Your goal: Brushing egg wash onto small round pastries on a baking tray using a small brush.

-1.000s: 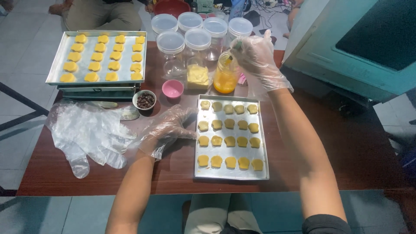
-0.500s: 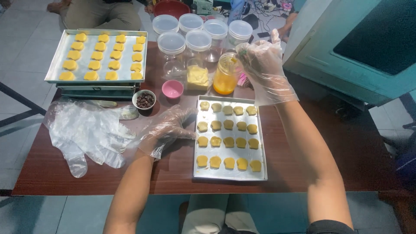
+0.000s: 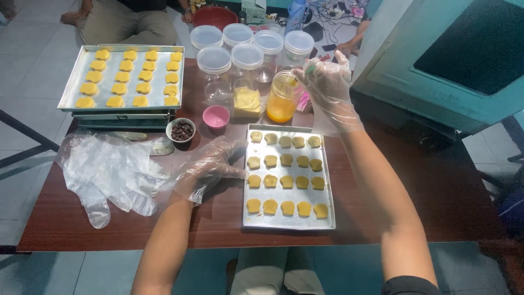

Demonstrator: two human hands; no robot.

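The gloved right hand [image 3: 327, 87] has lifted a little from the orange jar [image 3: 283, 98] at upper centre, fingers pinching a small brush, while the left hand [image 3: 210, 164] stays spread, steadying the cookie tray [image 3: 248, 218] mid-desk.

Seated person [image 3: 131, 22] cut off by top edge, red bowl [image 3: 215, 15] partly hidden behind lidded jars [image 3: 248, 54]

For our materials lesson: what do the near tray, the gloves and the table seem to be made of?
Tray: likely aluminium, dull silvery sheen.
Gloves, on the left hand and right hand: thin clear plastic film, crinkled, loose.
Table: wood or wood-look laminate, reddish-brown, glossy.
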